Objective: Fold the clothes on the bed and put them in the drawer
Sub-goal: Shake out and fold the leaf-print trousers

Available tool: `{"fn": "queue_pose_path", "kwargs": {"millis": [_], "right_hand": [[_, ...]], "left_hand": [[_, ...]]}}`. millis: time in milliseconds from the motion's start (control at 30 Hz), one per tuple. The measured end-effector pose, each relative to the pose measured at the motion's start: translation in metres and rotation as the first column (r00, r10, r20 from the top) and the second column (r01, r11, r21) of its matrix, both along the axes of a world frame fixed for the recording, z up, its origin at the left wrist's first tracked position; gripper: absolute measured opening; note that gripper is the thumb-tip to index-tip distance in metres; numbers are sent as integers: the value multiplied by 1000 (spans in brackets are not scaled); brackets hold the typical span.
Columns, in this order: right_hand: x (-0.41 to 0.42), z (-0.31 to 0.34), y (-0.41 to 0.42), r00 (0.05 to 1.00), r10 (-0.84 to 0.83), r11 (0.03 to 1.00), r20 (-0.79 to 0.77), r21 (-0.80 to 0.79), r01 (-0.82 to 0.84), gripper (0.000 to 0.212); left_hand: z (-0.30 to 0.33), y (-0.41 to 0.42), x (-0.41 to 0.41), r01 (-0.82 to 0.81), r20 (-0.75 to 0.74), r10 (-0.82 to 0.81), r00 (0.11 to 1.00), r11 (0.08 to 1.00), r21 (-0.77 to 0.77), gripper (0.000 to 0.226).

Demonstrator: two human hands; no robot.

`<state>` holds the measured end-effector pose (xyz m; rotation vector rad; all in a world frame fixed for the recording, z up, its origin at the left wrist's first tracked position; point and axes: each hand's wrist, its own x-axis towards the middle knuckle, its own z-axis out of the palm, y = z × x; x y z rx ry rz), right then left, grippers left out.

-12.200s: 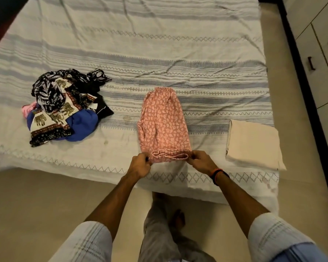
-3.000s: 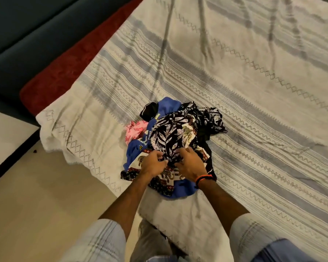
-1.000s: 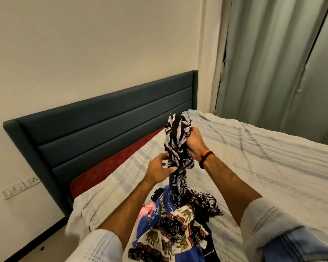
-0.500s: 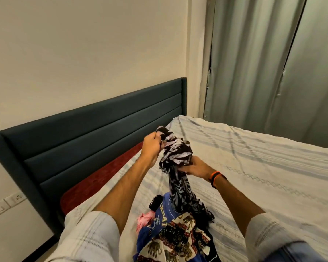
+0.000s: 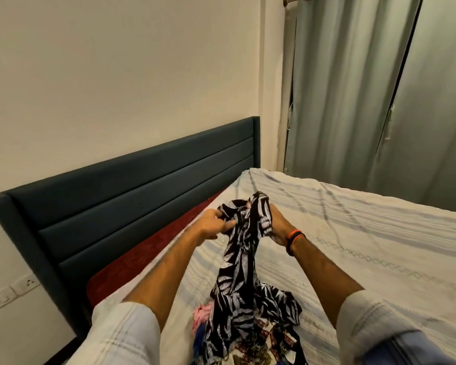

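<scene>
a: ok, hands?
b: left hand [image 5: 214, 224] and right hand [image 5: 277, 227] were both raised over the bed [image 5: 366, 248], fingers curled tight into the top of the black-and-white leaf-print garment [image 5: 244, 248].
a: where was the garment?
b: bunched between the two hands, hung straight down, its lower end resting on the clothes pile [image 5: 245, 346] at the bed's near edge.
a: what was in the pile?
b: a pink piece [image 5: 202, 316], something blue, and an elephant-print cloth [image 5: 261, 351]. partly cut off by the frame.
a: the rest?
b: an orange-and-black wristband [image 5: 293, 237] on the right wrist, a dark headboard [image 5: 132, 196] on the left, grey-green curtains [image 5: 379, 96] behind the bed.
</scene>
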<state>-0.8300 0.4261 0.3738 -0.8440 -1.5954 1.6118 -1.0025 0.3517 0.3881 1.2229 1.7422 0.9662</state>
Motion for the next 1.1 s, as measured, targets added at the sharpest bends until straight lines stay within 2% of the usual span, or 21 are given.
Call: {"fn": "queue_pose_path", "kwargs": {"millis": [100,167,233,300,400,433,533,600,667,800,900,967,1000,1100], "right_hand": [[-7,11,-5,990,-39,993,-136,-118,23,26],[-8,12,-3,974,-47,989,-220,-150,14,26],[-6,9,-1,967,-59,986,-247,-167,18,25],[-3,4,2,970,-78,981,-231,-189,34,25],[3,0,2,983,-94,977,-158,-202,61,30],[6,-1,3,991,-84,981,-107,-184,63,30],[14,-2,6,994,-19,990,108,-135,34,24],[18,-4,6,998,36,974,59,-224,-22,24],[20,-2,2,995,44,937,-94,-342,-74,26],[24,2,-3,966,75,885,-248,-429,-179,33],[25,1,-3,963,71,860,-259,-473,-190,38],[26,-2,-1,961,74,860,-265,-471,-196,40],[27,-3,1,954,86,861,-286,-461,-216,39],[30,-1,-2,951,92,898,-296,-388,-207,30]], "left_hand": [[-23,-15,8,82,89,-70,994,986,-146,30],[-31,-22,13,136,165,-109,980,977,-164,38],[-35,-29,17,164,157,-140,978,974,-153,38],[-37,-31,21,122,128,-107,986,985,-119,25],[-37,-26,28,-44,96,49,994,998,-55,34],[-36,-23,29,-100,48,101,994,995,-32,36],[-36,-14,32,-228,-268,229,936,973,36,33],[-36,-13,38,-292,-377,308,873,951,98,23],[-38,-15,45,-323,-353,363,862,931,170,11],[-31,-17,62,-193,-233,226,946,969,157,34],[-27,-20,69,-50,-93,57,994,996,79,64],[-27,-20,73,-45,-1,45,999,998,47,72],[-27,-19,74,-86,40,84,996,995,51,64],[-25,-18,79,-212,41,208,977,968,133,9]]}}
